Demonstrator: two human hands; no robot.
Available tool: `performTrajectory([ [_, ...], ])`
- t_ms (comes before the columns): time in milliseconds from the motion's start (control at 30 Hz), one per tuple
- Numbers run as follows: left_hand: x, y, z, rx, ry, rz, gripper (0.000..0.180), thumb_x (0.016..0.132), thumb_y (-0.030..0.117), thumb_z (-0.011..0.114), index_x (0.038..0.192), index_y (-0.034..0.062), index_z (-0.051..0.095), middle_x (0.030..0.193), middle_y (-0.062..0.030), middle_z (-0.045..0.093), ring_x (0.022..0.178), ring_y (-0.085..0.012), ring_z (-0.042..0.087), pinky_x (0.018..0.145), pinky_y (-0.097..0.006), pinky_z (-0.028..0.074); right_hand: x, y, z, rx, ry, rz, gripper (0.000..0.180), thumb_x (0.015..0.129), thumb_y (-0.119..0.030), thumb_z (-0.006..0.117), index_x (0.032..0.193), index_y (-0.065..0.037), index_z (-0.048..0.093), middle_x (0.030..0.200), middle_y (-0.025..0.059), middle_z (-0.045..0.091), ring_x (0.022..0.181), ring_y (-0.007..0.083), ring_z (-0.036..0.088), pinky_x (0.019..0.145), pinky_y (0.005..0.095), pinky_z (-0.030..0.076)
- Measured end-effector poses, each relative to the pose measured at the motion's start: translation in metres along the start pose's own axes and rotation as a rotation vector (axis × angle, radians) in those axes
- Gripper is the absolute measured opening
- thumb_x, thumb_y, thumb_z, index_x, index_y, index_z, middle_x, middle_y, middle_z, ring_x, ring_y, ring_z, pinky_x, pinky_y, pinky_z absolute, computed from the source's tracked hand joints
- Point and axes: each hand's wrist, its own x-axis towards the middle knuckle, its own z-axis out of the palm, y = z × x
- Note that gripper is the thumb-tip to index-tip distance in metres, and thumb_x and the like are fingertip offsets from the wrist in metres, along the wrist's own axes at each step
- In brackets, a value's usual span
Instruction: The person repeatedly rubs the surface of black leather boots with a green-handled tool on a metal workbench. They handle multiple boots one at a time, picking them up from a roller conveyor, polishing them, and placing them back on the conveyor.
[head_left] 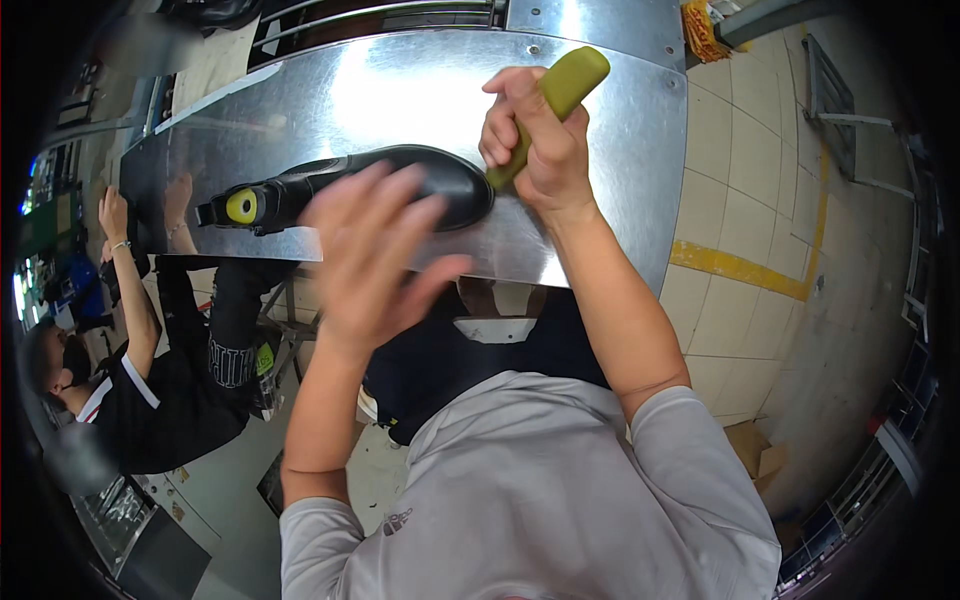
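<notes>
A black ankle boot [450, 180] with a yellow-green disc at its opening lies on its side on a shiny metal table [400, 90]. My right hand [535, 145] is closed around an olive-green tool handle [570, 78]; the tool's lower end touches the boot's toe. My left hand [372, 250] hovers over the boot's middle with fingers spread, blurred, and hides part of the boot. I cannot tell whether it touches the boot.
Another person in black [150, 400] stands at the left of the table with a hand raised to its edge. Pale floor tiles with a yellow stripe [740, 270] lie to the right. A cardboard box [755, 450] sits on the floor at lower right.
</notes>
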Motion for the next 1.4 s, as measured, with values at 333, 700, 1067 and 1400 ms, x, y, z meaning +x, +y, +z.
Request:
performTrajectory([
  [333,-0.133,-0.094,-0.001,-0.65,0.164,-0.918,0.067,0.077,0.013,0.092,0.132,-0.0015,0.058,0.123,-0.0087,0.068,0.111,-0.0209,0.064,0.098,-0.034,0.05,-0.026,0.003,-0.004,0.082,0.021,-0.103,0.043,0.091,-0.038,0.081,0.077,-0.001,0.065,0.055,0.0018,0.05,0.048,0.014,0.05,0.048,0.0278,0.04],
  [700,-0.158,0.039,0.002,-0.771,0.31,-0.96,0.039,0.079,-0.012,0.078,0.117,-0.0056,0.07,0.108,-0.0093,0.074,0.095,-0.017,0.07,0.09,-0.032,0.056,-0.003,0.015,-0.01,0.231,-0.071,-0.105,0.035,0.091,-0.022,0.076,0.066,-0.002,0.061,0.052,0.002,0.043,0.046,0.0139,0.04,0.048,0.0305,0.036],
  [1067,-0.111,0.098,0.006,-0.665,0.326,-1.041,0.021,0.086,0.008,0.085,0.102,-0.0016,0.075,0.094,-0.0044,0.077,0.083,-0.0115,0.071,0.077,-0.026,0.056,-0.048,0.025,-0.007,0.222,0.081,-0.167,0.037,0.097,-0.031,0.069,0.07,-0.009,0.057,0.055,-0.0007,0.04,0.05,0.0138,0.04,0.055,0.0315,0.036],
  [1400,-0.093,0.086,-0.027,-0.884,0.679,-1.189,0.043,0.08,0.02,0.089,0.111,-0.0039,0.071,0.105,-0.0087,0.074,0.093,-0.0161,0.069,0.085,-0.034,0.057,-0.031,0.079,-0.03,0.436,-0.037,0.15,0.032,0.102,-0.04,0.055,0.099,-0.009,0.062,0.06,0.0063,0.055,0.056,0.0223,0.056,0.059,0.0413,0.051],
])
